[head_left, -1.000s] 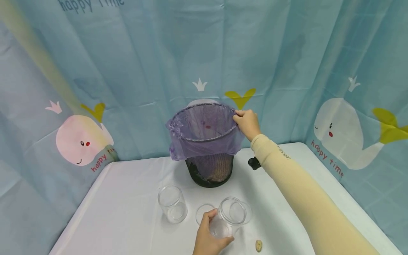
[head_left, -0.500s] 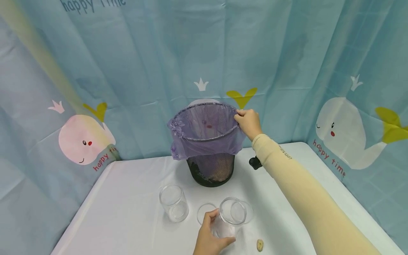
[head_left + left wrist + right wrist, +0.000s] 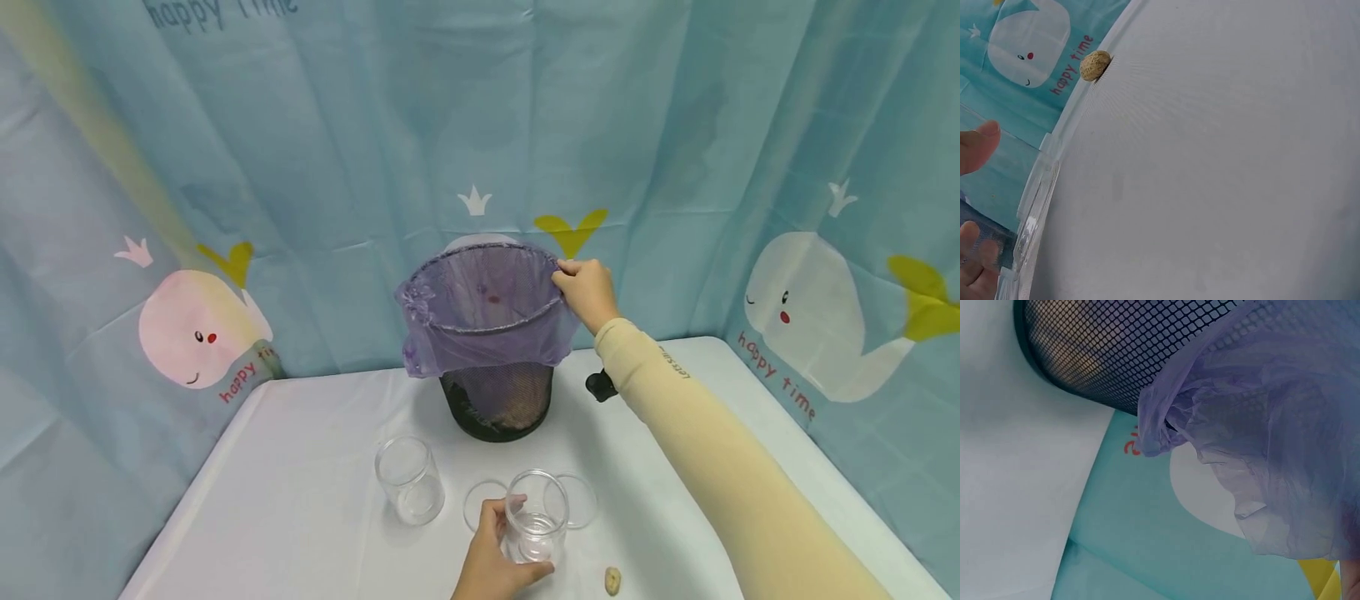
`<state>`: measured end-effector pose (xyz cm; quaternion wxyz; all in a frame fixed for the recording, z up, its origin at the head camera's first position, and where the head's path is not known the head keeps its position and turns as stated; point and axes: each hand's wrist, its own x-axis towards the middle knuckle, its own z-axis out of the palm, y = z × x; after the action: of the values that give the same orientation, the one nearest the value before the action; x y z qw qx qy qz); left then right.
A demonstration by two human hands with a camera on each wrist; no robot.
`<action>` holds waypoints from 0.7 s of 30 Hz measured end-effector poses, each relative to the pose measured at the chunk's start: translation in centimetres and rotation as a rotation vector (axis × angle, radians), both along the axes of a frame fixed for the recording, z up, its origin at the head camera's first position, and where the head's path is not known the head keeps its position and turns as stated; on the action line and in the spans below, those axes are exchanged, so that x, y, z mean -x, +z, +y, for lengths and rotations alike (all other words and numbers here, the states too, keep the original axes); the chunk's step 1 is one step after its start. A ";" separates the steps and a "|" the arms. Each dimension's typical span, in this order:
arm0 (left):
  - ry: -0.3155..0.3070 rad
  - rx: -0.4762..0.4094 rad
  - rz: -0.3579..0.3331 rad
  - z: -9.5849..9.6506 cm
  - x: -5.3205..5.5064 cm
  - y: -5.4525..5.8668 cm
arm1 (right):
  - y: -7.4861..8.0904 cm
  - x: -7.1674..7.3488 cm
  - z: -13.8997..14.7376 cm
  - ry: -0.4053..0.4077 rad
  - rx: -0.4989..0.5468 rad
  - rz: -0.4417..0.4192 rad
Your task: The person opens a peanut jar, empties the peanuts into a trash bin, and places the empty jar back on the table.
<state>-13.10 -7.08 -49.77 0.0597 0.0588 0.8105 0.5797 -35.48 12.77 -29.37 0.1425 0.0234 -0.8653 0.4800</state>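
My left hand (image 3: 495, 558) grips a clear jar (image 3: 536, 529) low on the white table in the head view, thumb on the near side and fingers on the far side. In the left wrist view the jar (image 3: 1038, 200) shows at the left edge, beside my thumb. Farther back, my right hand (image 3: 588, 290) pinches the right rim of a black mesh wastebasket (image 3: 498, 404). A purple bin bag (image 3: 487, 350) lines the basket and folds over its rim. The right wrist view shows the hanging bag (image 3: 1260, 450) close up, with most of the hand out of frame.
A second clear jar (image 3: 411, 483) stands left of the held one. Two clear round lids lie near the held jar, the right lid (image 3: 583, 502) partly seen through it. A peanut (image 3: 612, 581) lies at the front right. A small black object (image 3: 600, 386) shows by the right sleeve.
The held jar has tipped from a rightward lean to nearly upright, its mouth moving a little left. The right hand stays on the basket's rim.
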 end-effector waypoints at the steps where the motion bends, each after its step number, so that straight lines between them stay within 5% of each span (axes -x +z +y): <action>1: 0.004 0.002 0.004 0.0 0.0 -0.1 | 0.0 0.0 0.0 0.001 0.000 0.000; 12: -0.001 0.045 0.021 0.0 0.0 0.0 | -0.1 -0.1 0.0 -0.003 0.013 0.001; 21: -0.180 0.144 0.081 -1.9 0.7 1.2 | 0.0 -0.3 0.0 -0.010 0.008 0.006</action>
<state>-13.77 -8.94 -48.61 0.0828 0.1503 0.8432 0.5095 -35.18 12.75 -29.40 0.1477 0.0202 -0.8631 0.4825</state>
